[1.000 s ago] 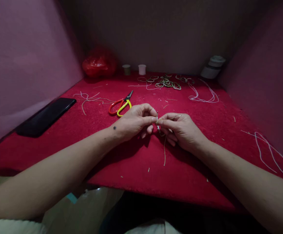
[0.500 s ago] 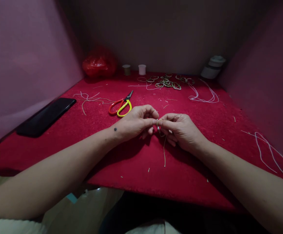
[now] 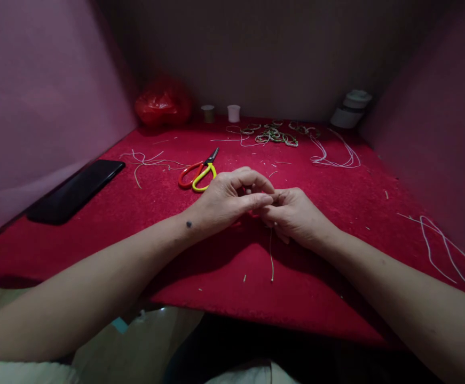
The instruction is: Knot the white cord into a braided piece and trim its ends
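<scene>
My left hand (image 3: 236, 194) reaches over the fingertips of my right hand (image 3: 290, 213), above the red cloth. Its thumb and forefinger are closed together there, and what lies between them is hidden. The fingers of my right hand are curled round a thin beige cord (image 3: 271, 256), whose loose end hangs below and finishes in a tiny knot or bead. Most of the piece in the fingers is covered by both hands. Just beyond my left hand lie scissors (image 3: 197, 176) with one red and one yellow handle.
A black phone (image 3: 78, 192) lies at the left. Along the back are a red plastic bag (image 3: 163, 106), two small spools (image 3: 234, 113), several corded loops (image 3: 274, 134) and a white container (image 3: 351, 109). Loose white strings (image 3: 442, 245) lie at the right, near the pink side wall (image 3: 436, 117).
My left hand has moved right, its thumb and forefinger now over my right fingertips. The beaded-looking part of the cord between the hands is now covered. The hanging end has dropped slightly.
</scene>
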The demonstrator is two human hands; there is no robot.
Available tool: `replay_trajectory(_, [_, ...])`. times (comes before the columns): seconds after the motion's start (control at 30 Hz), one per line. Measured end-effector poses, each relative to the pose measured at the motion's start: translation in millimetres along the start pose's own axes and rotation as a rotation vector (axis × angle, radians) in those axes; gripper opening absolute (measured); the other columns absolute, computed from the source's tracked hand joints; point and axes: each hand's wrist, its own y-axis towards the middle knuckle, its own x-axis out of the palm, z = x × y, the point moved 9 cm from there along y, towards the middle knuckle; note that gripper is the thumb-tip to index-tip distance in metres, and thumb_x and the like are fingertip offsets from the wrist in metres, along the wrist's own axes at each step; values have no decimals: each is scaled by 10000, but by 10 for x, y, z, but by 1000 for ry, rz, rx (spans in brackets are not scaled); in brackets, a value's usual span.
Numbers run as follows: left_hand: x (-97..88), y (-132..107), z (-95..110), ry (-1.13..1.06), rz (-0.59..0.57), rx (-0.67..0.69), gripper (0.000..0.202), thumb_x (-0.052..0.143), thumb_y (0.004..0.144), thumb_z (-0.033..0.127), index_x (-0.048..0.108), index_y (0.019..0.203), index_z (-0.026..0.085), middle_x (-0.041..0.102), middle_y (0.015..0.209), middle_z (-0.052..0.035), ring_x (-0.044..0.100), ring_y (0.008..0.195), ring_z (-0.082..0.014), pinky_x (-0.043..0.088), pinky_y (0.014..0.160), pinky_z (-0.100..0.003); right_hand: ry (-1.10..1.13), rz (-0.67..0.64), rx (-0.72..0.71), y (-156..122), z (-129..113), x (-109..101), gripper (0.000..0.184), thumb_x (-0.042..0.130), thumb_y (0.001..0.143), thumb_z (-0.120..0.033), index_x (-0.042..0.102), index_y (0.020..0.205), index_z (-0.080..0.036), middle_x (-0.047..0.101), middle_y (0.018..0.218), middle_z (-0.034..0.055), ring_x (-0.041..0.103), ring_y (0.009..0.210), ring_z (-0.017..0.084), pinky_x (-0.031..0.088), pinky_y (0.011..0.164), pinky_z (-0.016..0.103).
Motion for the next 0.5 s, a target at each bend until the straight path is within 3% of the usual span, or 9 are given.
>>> replay_trajectory(0.1, [70,-21,61,87,-25,58,93,658,764,124,701,845,139,613,776,2,549,723,-88,437,677,-217,-90,-10,-34,5,-34,14,163,535,679,-121,490,533,-180,402,381,-89,344,283,38,225,286,174])
replay_trajectory(0.3, [72,-25,64,92,58,84,52,635,758,87,668,745,125,616,751,-3,562,734,-89,440,703,-218,-160,-22,-24,6,-69,30,190,492,622,-49,464,484,-176,382,351,-93,329,297,29,228,310,163])
replay_trajectory(0.4, [60,-11,-109,-98,40,-122,36,623,771,128,646,743,128,615,674,9,553,618,-80,441,592,-210,-93,-53,48,-9,-8,33,174,512,647,-86,479,500,-173,402,371,-87,318,273,31,222,281,165])
replay_trajectory(0.5, [36,-36,-310,-265,51,-341,36,600,786,162,599,758,140,562,546,37,465,425,-60,356,415,-194,62,-124,63,-19,23,60,182,582,702,-173,504,538,-170,426,401,-79,329,272,37,234,268,167])
